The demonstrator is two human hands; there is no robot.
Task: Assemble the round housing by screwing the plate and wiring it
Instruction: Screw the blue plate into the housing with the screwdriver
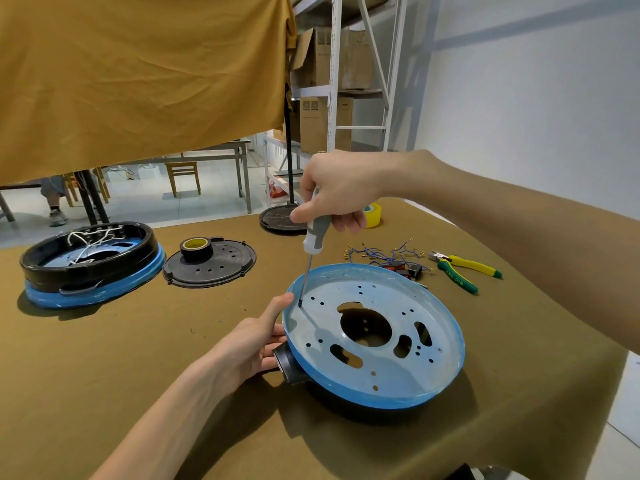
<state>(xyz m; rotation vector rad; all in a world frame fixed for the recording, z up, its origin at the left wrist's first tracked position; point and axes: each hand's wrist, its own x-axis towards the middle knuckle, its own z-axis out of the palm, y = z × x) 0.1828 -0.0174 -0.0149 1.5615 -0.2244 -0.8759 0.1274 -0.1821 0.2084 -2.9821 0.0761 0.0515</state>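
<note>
**Two hands at work, driving a screw into the round housing's plate**

Two bare hands over an olive-covered counter [138, 358]. Sitting near the front right: the round housing [381, 403], black beneath, blue-rimmed, with the pale blue perforated plate [374, 306] seated inside it.

Right hand [337, 190] curled round the grey-and-white handle of a screwdriver [313, 244], held nearly upright, tip planted at the plate's far-left edge. Screw itself too small to make out. Left hand [258, 341] fairly open against the housing's left side, thumb stretched up to touch the blue rim just beside the tip, remaining fingers tucked below, near a short black side spout [285, 363].

Judged step: fastening the plate, wiring not yet begun. Next move likely calls for steady downward pressure while turning, housing braced against spinning, then on to another hole.

Beyond, well apart: loose blue wires [384, 254], green-and-yellow pliers [462, 270], a black tape roll [196, 249] on a black disc, and a second housing [91, 263] already wired.
</note>
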